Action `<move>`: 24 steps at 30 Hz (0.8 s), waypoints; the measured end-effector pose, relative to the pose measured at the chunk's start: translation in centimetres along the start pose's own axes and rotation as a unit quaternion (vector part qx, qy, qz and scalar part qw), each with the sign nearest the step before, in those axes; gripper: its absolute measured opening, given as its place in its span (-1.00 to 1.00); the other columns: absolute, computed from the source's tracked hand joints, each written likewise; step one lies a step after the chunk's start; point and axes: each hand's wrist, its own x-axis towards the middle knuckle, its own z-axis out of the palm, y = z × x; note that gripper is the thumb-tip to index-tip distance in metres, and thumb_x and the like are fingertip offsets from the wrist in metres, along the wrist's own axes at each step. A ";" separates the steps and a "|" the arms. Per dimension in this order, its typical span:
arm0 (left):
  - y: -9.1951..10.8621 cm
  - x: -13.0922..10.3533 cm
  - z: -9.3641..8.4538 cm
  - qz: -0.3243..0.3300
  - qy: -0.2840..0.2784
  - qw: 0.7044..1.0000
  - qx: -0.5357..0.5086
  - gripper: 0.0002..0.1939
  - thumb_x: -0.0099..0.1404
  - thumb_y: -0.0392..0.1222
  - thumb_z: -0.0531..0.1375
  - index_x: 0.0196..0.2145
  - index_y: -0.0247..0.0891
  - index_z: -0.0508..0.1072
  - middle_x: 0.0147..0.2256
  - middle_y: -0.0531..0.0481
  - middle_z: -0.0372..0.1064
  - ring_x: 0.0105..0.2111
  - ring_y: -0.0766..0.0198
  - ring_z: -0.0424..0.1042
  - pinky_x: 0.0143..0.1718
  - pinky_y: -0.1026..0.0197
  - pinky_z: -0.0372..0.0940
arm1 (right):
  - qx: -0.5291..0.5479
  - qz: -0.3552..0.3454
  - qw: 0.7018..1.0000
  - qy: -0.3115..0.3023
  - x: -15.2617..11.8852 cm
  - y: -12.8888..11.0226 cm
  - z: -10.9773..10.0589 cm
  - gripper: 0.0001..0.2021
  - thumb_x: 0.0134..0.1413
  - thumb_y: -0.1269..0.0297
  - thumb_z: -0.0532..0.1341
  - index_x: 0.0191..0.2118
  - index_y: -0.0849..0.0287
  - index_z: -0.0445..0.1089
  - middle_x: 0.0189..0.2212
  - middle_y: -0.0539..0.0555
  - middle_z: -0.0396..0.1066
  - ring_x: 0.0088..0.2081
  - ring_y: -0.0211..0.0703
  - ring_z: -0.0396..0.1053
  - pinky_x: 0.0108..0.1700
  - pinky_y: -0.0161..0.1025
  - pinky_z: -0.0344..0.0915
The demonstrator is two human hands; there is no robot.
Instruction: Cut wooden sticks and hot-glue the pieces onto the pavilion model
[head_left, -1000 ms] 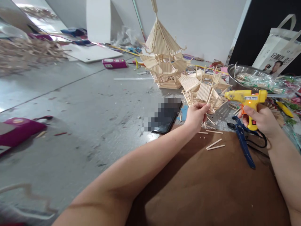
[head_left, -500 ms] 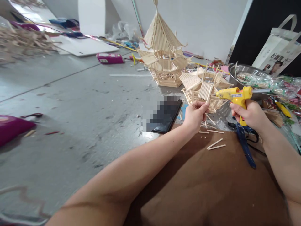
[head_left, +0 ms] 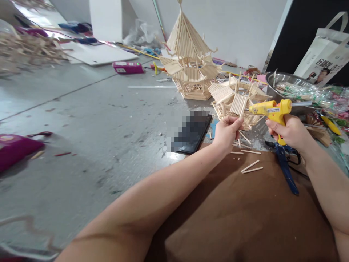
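Observation:
My left hand [head_left: 227,134] pinches the lower end of a small panel of wooden sticks [head_left: 239,104], held up in front of a partly built stick model [head_left: 223,95]. A yellow hot glue gun [head_left: 272,109] is in my right hand [head_left: 293,133], fingers wrapped round its handle. Its nozzle points left, close to the panel's right side; I cannot tell whether they touch. A clear glue stick juts from the gun's back. Several loose sticks [head_left: 252,170] lie on the brown cloth [head_left: 231,218] below my hands.
Behind stands a tall stick pagoda [head_left: 188,69]. A phone [head_left: 195,134] lies left of my left hand. Blue-handled cutters [head_left: 286,171] rest under the glue gun. A metal bowl [head_left: 272,85] with wrapped sticks and a white bag [head_left: 319,54] are at right. Purple devices [head_left: 128,68] lie on the floor.
Almost nothing differs. The view has shifted very slightly, and both hands keep the same holds on the stick panel and the glue gun.

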 end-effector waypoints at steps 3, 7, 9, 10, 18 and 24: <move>-0.1 0.0 0.0 0.003 0.001 1.000 -0.001 -0.77 0.03 -0.18 0.22 -0.59 -0.30 0.21 -0.71 0.19 0.20 -0.82 0.57 0.05 -0.80 0.42 -0.09 | -0.015 -0.013 1.000 0.001 0.0 0.1 -0.1 -0.71 -0.10 0.03 0.21 -0.51 0.17 0.24 -0.69 -0.05 0.24 -0.71 -0.36 0.17 -0.66 -0.35 0.12; 0.0 0.0 0.1 0.002 0.004 1.000 -0.003 -0.77 0.04 -0.20 0.21 -0.59 -0.30 0.21 -0.71 0.18 0.21 -0.82 0.57 0.04 -0.80 0.42 -0.09 | -0.051 -0.003 0.999 0.005 0.0 0.3 0.0 -0.68 -0.06 -0.01 0.16 -0.52 0.17 0.22 -0.68 -0.04 0.24 -0.70 -0.35 0.17 -0.64 -0.32 0.12; 0.0 0.0 0.1 0.002 0.004 1.000 -0.006 -0.78 0.04 -0.21 0.21 -0.60 -0.30 0.21 -0.71 0.18 0.21 -0.82 0.56 0.04 -0.80 0.42 -0.09 | -0.060 -0.001 0.998 0.005 -0.1 0.4 0.0 -0.67 -0.07 -0.03 0.15 -0.51 0.17 0.21 -0.67 -0.04 0.24 -0.69 -0.35 0.17 -0.63 -0.32 0.13; 0.0 0.0 0.1 0.002 0.003 1.000 -0.007 -0.78 0.04 -0.21 0.21 -0.60 -0.30 0.21 -0.71 0.18 0.21 -0.82 0.56 0.04 -0.80 0.42 -0.09 | -0.063 -0.001 0.998 0.005 -0.1 0.5 0.0 -0.66 -0.07 -0.03 0.15 -0.50 0.17 0.21 -0.67 -0.04 0.24 -0.69 -0.35 0.17 -0.62 -0.31 0.13; 0.0 0.0 0.1 0.003 0.002 1.000 -0.008 -0.78 0.04 -0.22 0.21 -0.60 -0.30 0.22 -0.71 0.18 0.21 -0.82 0.56 0.04 -0.80 0.41 -0.09 | -0.092 0.000 0.996 -0.002 0.0 0.5 -0.1 -0.66 -0.06 -0.05 0.13 -0.50 0.17 0.20 -0.66 -0.04 0.24 -0.68 -0.34 0.17 -0.58 -0.30 0.10; 0.1 -0.1 0.1 0.001 0.000 1.000 0.000 -0.79 0.05 -0.22 0.21 -0.59 -0.31 0.23 -0.71 0.18 0.21 -0.82 0.57 0.04 -0.79 0.42 -0.09 | -0.127 -0.006 0.992 -0.004 -0.2 0.1 -0.1 -0.66 -0.04 -0.03 0.11 -0.52 0.18 0.20 -0.69 -0.04 0.23 -0.66 -0.33 0.18 -0.55 -0.30 0.11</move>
